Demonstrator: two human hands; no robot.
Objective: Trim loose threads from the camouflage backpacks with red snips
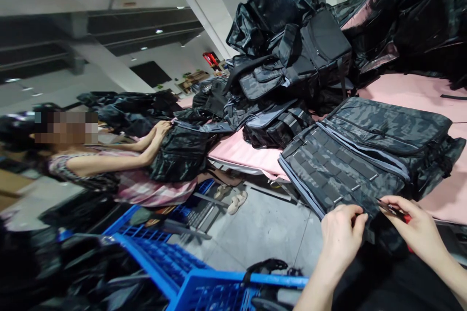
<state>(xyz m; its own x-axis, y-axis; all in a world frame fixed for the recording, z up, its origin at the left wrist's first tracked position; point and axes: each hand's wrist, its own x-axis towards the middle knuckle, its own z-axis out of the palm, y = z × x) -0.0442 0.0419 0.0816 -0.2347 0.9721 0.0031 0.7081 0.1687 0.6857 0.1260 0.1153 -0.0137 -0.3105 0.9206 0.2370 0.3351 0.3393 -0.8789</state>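
A dark grey camouflage backpack (346,165) lies in front of me with its zipped panel unfolded towards me. My left hand (343,233) is closed in a pinch at the panel's near edge; what is between the thumb and fingers is too small to make out. In my right hand (419,226) is a pair of thread snips (392,210) with dark blades and a red part showing under the palm. Their tips point left, close to the backpack's near edge and a short way from my left fingers.
Pink cloth (394,87) covers the table, with a heap of dark backpacks (292,43) on it. At left a seated co-worker (109,165) handles another dark bag (182,150). Blue plastic crates (204,282) stand below, beside the grey floor (270,228).
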